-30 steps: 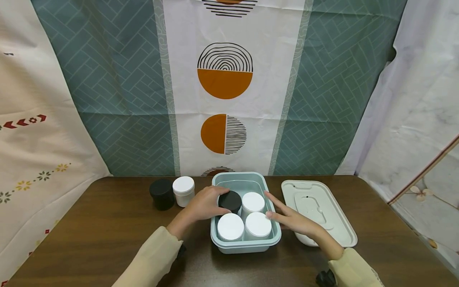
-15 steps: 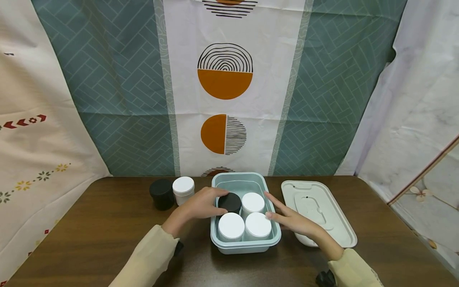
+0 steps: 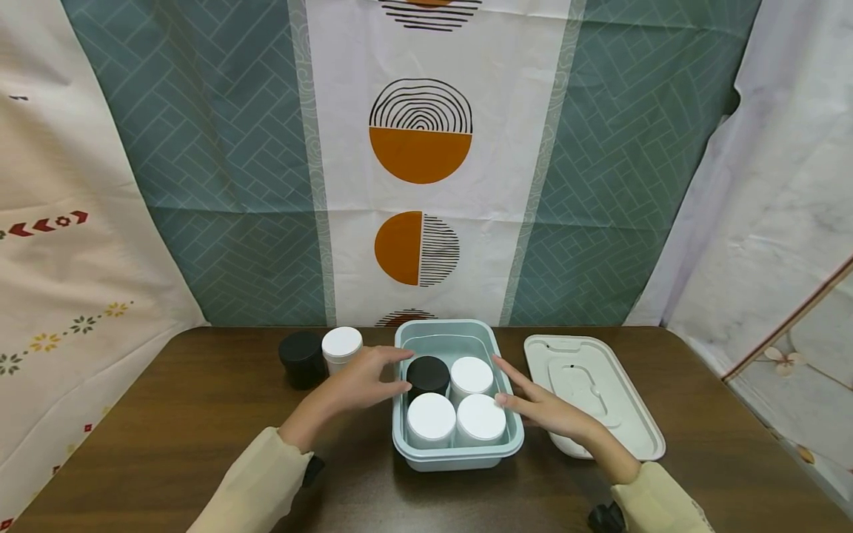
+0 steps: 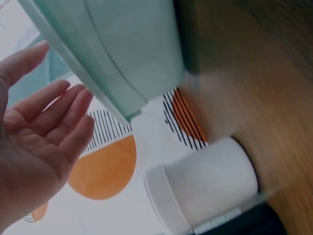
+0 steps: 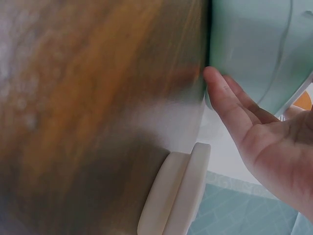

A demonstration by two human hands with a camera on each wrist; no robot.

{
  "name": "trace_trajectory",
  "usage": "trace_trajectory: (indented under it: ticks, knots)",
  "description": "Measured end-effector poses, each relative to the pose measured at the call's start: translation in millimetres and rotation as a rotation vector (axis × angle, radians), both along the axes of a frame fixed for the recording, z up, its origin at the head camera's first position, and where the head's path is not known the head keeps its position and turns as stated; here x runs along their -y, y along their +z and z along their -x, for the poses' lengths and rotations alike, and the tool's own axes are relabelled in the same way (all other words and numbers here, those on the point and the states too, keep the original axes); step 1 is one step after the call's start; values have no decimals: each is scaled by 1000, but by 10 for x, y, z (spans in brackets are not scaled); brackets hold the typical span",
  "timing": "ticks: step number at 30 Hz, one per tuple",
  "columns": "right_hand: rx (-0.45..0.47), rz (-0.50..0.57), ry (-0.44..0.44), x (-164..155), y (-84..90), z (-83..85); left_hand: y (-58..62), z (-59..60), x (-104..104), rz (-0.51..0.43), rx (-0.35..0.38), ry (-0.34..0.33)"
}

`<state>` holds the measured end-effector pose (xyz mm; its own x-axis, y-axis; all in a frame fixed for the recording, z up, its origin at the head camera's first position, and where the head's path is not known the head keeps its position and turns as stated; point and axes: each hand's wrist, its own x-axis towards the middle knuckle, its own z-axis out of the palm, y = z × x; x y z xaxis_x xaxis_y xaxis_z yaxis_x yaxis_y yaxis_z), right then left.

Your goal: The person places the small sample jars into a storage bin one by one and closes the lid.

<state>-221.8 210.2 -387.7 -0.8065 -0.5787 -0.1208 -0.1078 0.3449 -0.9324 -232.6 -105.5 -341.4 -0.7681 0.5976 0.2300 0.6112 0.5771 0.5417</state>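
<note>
Two hands flanked a pale green plastic bin of round jars on a dark wood-grain table.

The left hand (image 3: pixel 360 383), fingers spread and empty, hovered beside the bin (image 3: pixel 457 453) near its matte black-lidded jar (image 3: pixel 428 374); three smooth white-lidded jars sat alongside. The right hand (image 3: pixel 541 405), fingers straight, rested against the bin's right rim, beside a cream rectangular lid (image 3: pixel 595 392).

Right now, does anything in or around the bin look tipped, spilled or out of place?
Nothing stands out. Four jars, one black and three white, stand upright in the bin. A black jar and white jar stand on the table to its left, the lid lies flat to its right. The left hand and right hand are open beside the bin.
</note>
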Motion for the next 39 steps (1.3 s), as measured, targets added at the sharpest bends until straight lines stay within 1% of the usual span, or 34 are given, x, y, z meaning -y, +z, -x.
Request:
trace_trajectory:
  ticks: [2, 5, 9, 12, 15, 18, 24, 29, 33, 39]
  knots:
    - [0, 0, -1, 0, 3, -4, 3, -18, 54, -24, -22, 14]
    - [2, 2, -2, 1, 4, -8, -6, -34, 143, -81, -34, 49]
    - [4, 2, -5, -2, 6, -12, -34, -44, 281, -148, -49, 137]
    - [2, 1, -6, -3, 6, -11, -47, -50, 405, -190, -65, 226]
    - [3, 6, -3, -3, 2, -7, -51, -44, 546, -229, -88, 284]
    - [4, 8, -4, -6, -2, -8, -53, -20, 686, -238, -109, 331]
    - [8, 4, -7, -8, -9, -9, -104, 54, 948, -229, -122, 462]
    - [6, 5, -7, -6, -9, -9, -145, 104, 1117, -177, -84, 539]
    - [4, 4, -2, -4, -7, -11, -171, 124, 1196, -138, -36, 577]
    - [1, 20, 8, -3, 1, -10, -252, 180, 1258, -88, 15, 591]
